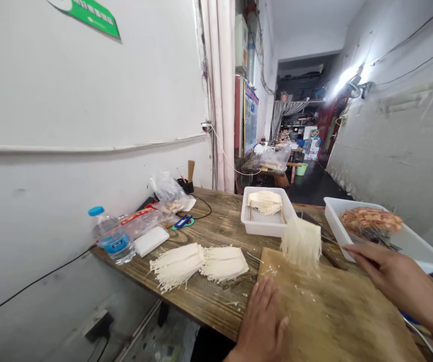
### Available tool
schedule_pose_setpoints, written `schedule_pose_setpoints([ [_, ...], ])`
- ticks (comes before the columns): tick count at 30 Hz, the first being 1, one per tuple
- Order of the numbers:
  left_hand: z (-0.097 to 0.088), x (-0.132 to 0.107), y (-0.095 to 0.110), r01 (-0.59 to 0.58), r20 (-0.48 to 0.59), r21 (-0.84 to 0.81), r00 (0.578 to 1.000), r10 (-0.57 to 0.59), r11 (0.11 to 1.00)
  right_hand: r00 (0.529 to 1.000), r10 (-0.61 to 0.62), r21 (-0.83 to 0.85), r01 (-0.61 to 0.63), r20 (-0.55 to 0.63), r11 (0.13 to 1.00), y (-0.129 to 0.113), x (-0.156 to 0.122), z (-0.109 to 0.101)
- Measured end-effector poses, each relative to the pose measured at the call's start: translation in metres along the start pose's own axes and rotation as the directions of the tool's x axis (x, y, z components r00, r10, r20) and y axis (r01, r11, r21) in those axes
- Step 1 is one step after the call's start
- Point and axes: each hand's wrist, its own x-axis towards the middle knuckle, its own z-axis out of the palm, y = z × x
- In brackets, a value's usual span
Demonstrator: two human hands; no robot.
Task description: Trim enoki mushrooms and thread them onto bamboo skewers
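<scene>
My left hand lies flat with its fingers stretched out at the left edge of the brown cutting board. Over the board's far side my right hand is closed at the end of an enoki mushroom skewer; its pale strands hang down, blurred, and the stick is hard to make out. Left of the board lie two flat bundles of enoki mushrooms, side by side on the wooden table. In a white tray beyond, skewered enoki rest with sticks showing.
A second white tray at the right holds reddish-brown skewered food. At the left stand a water bottle, a white packet, blue-green scissors and plastic bags. A white wall borders the left side.
</scene>
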Motion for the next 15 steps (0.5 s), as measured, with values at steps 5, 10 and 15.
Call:
schedule_pose_setpoints([
  [5,0.027,-0.006,-0.003,0.025,-0.178,0.076,0.984,-0.011,0.997,0.993,0.121,-0.029,-0.121,-0.017,0.992,-0.014,0.086,0.023],
  [10,0.071,-0.007,-0.011,-0.004,-0.421,0.153,0.904,0.069,0.988,0.974,0.225,-0.011,-0.225,0.007,0.974,-0.028,0.163,0.091],
  [15,0.115,-0.011,-0.021,0.033,-0.516,0.299,0.846,0.132,0.954,0.913,0.407,0.034,-0.408,0.035,0.912,-0.022,0.221,0.156],
])
